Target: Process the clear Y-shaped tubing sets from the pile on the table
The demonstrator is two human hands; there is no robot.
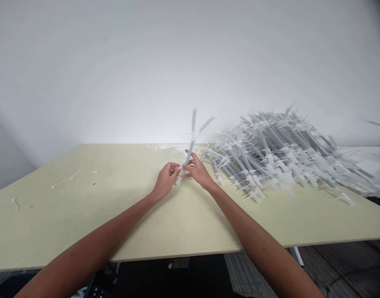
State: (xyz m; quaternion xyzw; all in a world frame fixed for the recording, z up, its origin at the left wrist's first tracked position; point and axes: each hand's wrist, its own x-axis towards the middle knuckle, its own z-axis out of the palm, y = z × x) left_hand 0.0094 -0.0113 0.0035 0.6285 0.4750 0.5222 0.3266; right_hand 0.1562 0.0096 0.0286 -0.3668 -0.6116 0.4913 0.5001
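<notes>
A Y-shaped tube assembly (190, 150) of grey-white flexible tubing stands tilted above the table in front of me. Its two thin branches spread upward from a clear joint, where a thin cable tie seems to stick out sideways. At the bottom is a whitish end piece (178, 180). My right hand (196, 170) is closed around the lower tube from the right. On the other side, my left hand (167, 179) has its fingertips pinched together against the lower joint; what they grip is too small to make out.
A big heap of similar tube assemblies (270, 145) covers the table's right side. Behind my hands lie many white cable tie scraps (177, 147) along the wall. On the left of the pale table (84, 223) are a few loose cable ties (67, 179) and small bits.
</notes>
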